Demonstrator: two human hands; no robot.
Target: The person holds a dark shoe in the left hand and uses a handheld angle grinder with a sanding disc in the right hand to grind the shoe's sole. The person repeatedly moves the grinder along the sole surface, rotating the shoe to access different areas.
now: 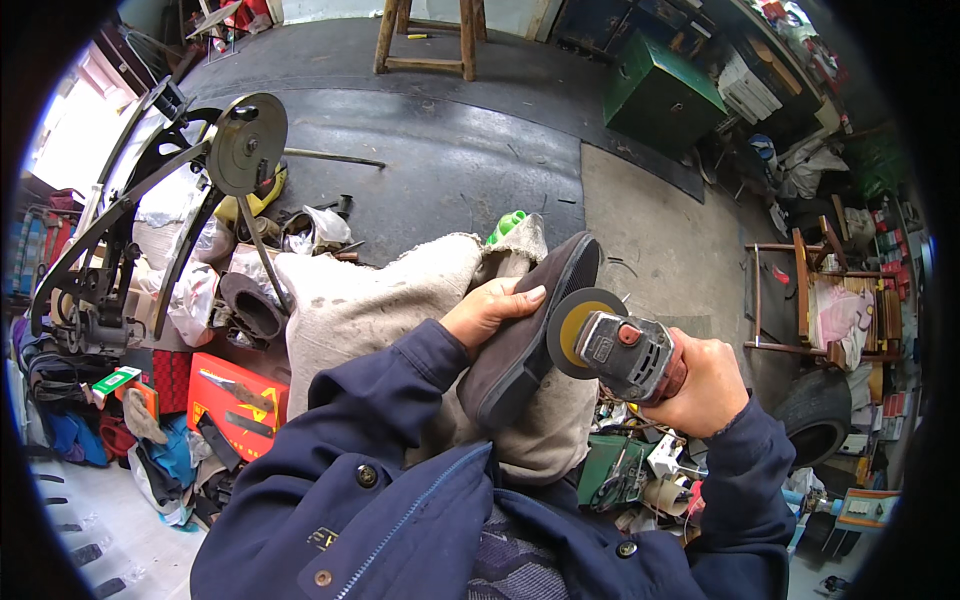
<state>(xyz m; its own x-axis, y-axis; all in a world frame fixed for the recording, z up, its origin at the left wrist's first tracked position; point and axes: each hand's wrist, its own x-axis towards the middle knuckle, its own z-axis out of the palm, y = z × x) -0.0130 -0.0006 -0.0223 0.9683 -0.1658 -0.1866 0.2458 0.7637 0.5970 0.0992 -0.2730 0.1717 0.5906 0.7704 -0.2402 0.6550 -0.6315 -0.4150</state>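
A dark brown shoe (pixel 505 370) is held on its side over a stained pale cloth (pixel 355 300) on my lap, its ridged dark sole toward the right. My left hand (pixel 485 318) grips the shoe near its middle, thumb on top. My right hand (pixel 695 380) is closed round an angle grinder (pixel 630 355). The grinder's yellow and dark disc (pixel 572 325) is at the edge of the shoe's sole; whether it touches cannot be told. A bright green object (pixel 508 225) shows just beyond the shoe.
A black iron machine with a wheel (pixel 245 150) stands at the left above bags and a red box (pixel 225 400). A wooden stool (pixel 425 63) and green box (pixel 660 95) stand beyond. At right are wooden chairs (pixel 800 290), a tyre (pixel 805 420) and cluttered tools (pixel 620 470).
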